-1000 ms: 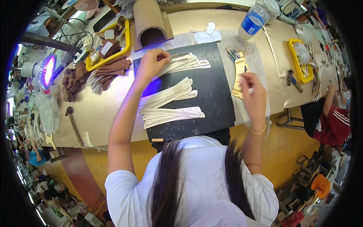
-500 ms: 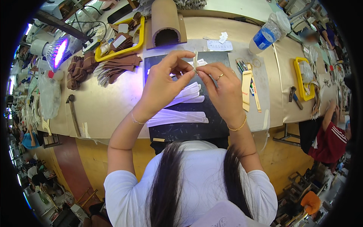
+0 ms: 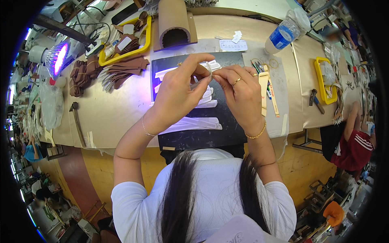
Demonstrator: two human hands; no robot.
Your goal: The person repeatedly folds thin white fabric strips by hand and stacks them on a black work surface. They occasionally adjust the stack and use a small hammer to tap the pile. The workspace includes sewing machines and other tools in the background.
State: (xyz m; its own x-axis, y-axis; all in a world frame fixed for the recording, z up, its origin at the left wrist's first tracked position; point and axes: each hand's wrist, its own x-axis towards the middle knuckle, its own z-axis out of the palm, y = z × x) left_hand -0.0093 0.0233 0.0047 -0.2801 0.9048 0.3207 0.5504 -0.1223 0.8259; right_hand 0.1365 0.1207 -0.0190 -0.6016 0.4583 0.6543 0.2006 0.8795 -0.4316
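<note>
While two bare hands are meeting over the upper part of a black mat, their fingertips are closing together on a narrow pale strip. The left hand is arching its forefinger over the top of the strip and bringing its thumb up from below; the right hand is pinching in from the other side, its fingers bunched. The strip is standing roughly upright between them, and the fingers are hiding part of it. Beneath the hands, white strips are lying on the mat in fanned groups, the nearest one resting toward the person's body.

On the left, a lamp is glowing violet and tinting the mat's left edge. Brown strips are spreading in a fan just below a yellow tray, and a hammer is lying nearer the table's edge. Beyond the mat, a half-round tube is resting with its hollow end facing the person. To the right, yellow flat sticks are lying beside the mat, a blue-labelled bottle is standing farther back, and a second hammer is lying near another yellow tray.
</note>
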